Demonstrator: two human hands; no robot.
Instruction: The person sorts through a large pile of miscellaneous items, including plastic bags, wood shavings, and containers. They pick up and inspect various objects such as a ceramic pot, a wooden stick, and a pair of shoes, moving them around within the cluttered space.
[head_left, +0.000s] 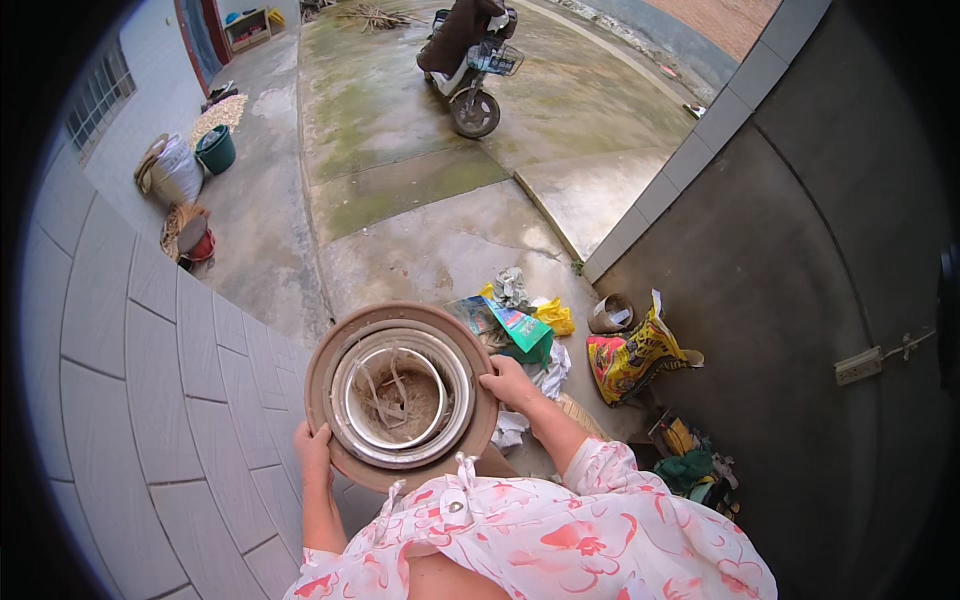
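Note:
My left hand (313, 448) grips the lower left edge of a wide brown round rim (321, 382), and my right hand (511, 381) grips its right edge. Within this rim sit nested round vessels: a silvery metal one (459, 386) and an inner one with a white rim (349, 401). Dirt and pale strips (390, 409) lie in the innermost one. The whole stack is held in front of my body; its underside is hidden.
Crumpled bags and a green packet (529, 341) lie beyond my right hand. Further right are a cylindrical container (611, 313) and a yellow printed sack (630, 360). A tiled wall (165, 420) runs along the left. An electric scooter (469, 82) stands ahead in the yard.

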